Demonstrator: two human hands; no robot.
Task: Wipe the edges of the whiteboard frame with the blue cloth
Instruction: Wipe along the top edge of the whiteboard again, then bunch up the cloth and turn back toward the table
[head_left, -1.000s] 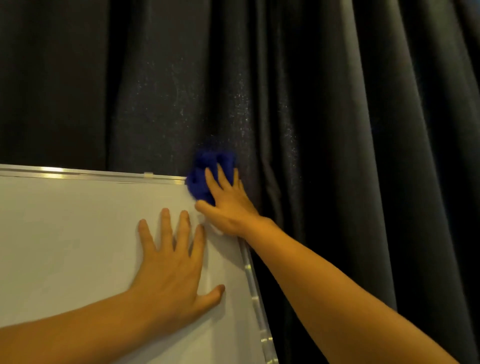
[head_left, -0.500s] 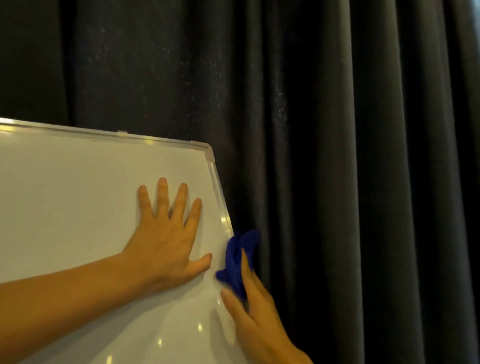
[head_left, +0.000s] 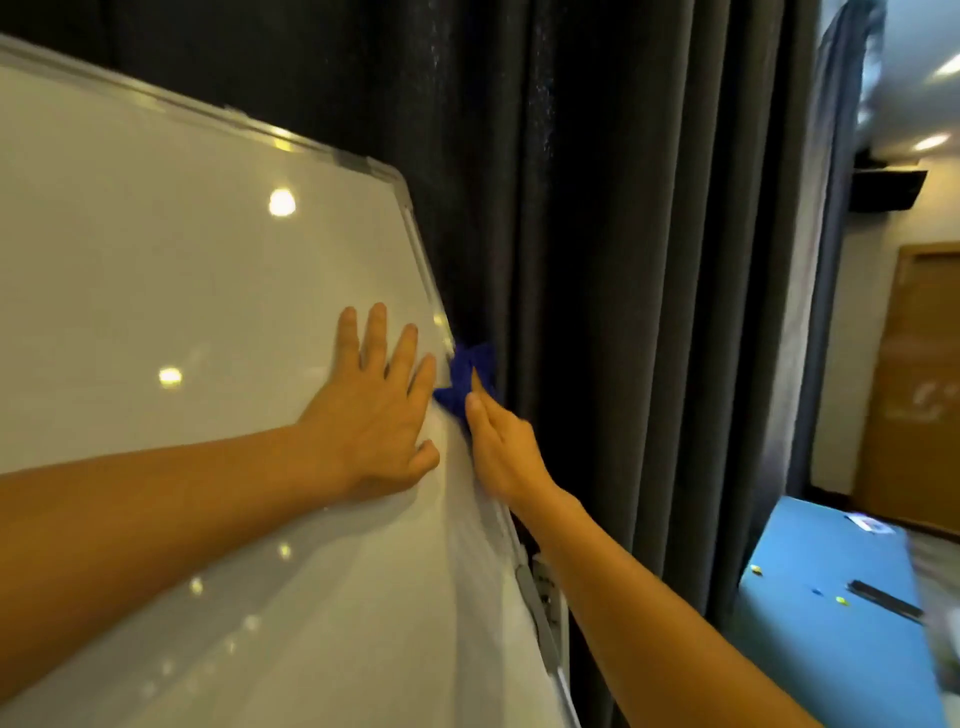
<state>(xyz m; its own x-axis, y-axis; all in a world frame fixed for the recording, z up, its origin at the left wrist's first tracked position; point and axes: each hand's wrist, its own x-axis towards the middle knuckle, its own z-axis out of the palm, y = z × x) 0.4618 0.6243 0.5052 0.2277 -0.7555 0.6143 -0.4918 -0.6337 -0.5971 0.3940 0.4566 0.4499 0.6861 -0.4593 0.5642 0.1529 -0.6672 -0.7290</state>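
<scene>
Fingers (head_left: 470, 410) of the right hand (head_left: 501, 452) are closed on the blue cloth (head_left: 467, 374), pressing it against the right edge of the whiteboard frame (head_left: 423, 265). The cloth sits bunched at the frame edge, at 1 o'clock from the left hand (head_left: 371, 415) and just beside its fingertips. The left hand lies flat on the whiteboard (head_left: 182, 291), fingers spread and extended, gripping nothing, thumb pointing toward 3 o'clock. The board is tilted in the view, its top frame edge running from 10 o'clock down to the upper right corner. A dark curtain (head_left: 623, 260) hangs behind the board. At 4 o'clock, well apart from the hands, a blue bench (head_left: 831, 634) carries small items too blurred to identify
</scene>
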